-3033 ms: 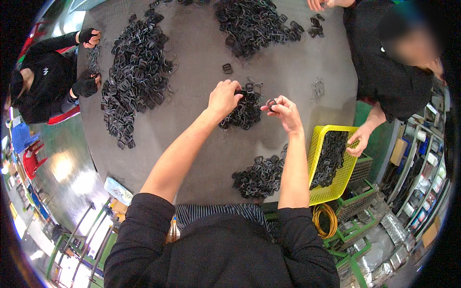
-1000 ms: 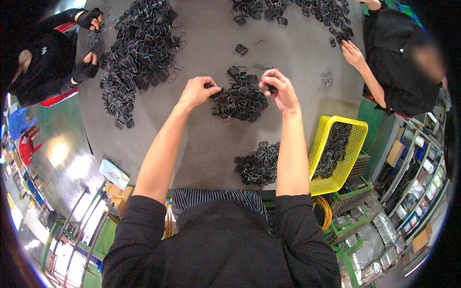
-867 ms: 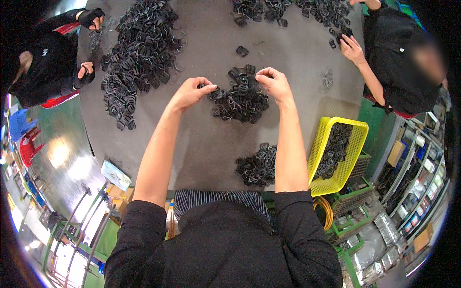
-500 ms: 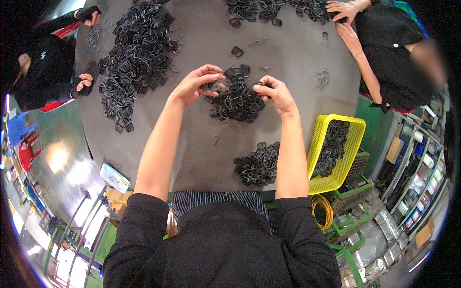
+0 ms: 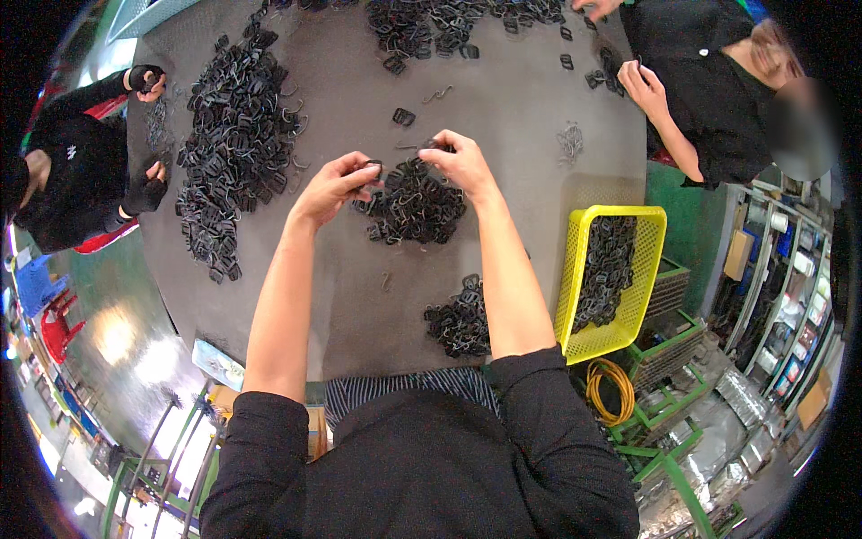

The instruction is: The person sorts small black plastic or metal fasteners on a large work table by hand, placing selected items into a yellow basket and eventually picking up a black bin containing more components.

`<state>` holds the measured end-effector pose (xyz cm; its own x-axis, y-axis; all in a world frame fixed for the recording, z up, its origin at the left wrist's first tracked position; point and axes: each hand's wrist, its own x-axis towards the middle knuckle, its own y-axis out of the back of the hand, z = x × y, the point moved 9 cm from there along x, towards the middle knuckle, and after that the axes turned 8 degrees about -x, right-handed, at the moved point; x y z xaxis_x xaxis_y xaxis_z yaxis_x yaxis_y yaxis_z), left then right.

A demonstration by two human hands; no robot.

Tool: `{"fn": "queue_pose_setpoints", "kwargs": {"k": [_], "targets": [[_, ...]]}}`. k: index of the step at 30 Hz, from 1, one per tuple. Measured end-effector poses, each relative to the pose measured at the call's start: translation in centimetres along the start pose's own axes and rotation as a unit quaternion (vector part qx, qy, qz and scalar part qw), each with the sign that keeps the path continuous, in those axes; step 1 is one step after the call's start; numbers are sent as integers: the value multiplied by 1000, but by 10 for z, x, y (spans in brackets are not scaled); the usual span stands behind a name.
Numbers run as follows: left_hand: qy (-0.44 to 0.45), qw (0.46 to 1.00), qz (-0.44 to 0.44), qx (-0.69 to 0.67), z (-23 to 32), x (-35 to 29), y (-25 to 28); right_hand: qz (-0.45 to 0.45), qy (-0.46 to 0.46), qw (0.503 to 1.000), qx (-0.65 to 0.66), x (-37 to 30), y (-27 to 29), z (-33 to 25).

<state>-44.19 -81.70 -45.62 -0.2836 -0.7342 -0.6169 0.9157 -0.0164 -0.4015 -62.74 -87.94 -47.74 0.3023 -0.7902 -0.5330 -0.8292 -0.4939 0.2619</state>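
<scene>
My left hand (image 5: pixel 337 187) is closed in a pinch on a small black buckle (image 5: pixel 373 168), just off the upper left of a pile of black buckles with metal hooks (image 5: pixel 415 205). At the pile's upper right edge, my right hand (image 5: pixel 461 166) has its fingers drawn together. Something dark shows at those fingertips, too small to make out. A thin metal piece (image 5: pixel 407 146) appears beside them; whether I hold it cannot be told. Beyond my hands lie a loose black buckle (image 5: pixel 403 117) and a metal hook (image 5: pixel 438 93).
A long heap of buckles (image 5: pixel 235 126) covers the table's left. A smaller pile (image 5: pixel 458 319) lies by my right forearm. A yellow basket (image 5: pixel 567 296) of black parts stands at right, near loose hooks (image 5: pixel 570 142). Co-workers' hands (image 5: pixel 643 88) are at both sides.
The whole view has shifted. My left hand has drawn slightly away from the pile, with the buckle showing clearly. My right hand has moved to the pile's upper edge. The right co-worker's hands have separated.
</scene>
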Motion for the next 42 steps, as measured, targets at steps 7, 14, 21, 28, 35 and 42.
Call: {"fn": "queue_pose_setpoints", "kwargs": {"k": [7,14,21,28,35,42], "targets": [[-211,935,92,269,23,-25,-81,-25,-32,806,591,-81,-32,8],[-404,783,1,473,30,-75,-226,115,-38,652,749,-136,-15,60],[-312,824,203,428,45,-48,-76,523,28,767,370,-322,214,101],[-274,667,62,690,-55,-28,-116,599,-49,701,-385,-330,226,97],[-369,809,87,449,-16,-44,-79,304,116,917,-230,-173,29,9],[-212,905,156,336,-12,-53,-38,225,122,953,-162,-99,-30,-2]]}}
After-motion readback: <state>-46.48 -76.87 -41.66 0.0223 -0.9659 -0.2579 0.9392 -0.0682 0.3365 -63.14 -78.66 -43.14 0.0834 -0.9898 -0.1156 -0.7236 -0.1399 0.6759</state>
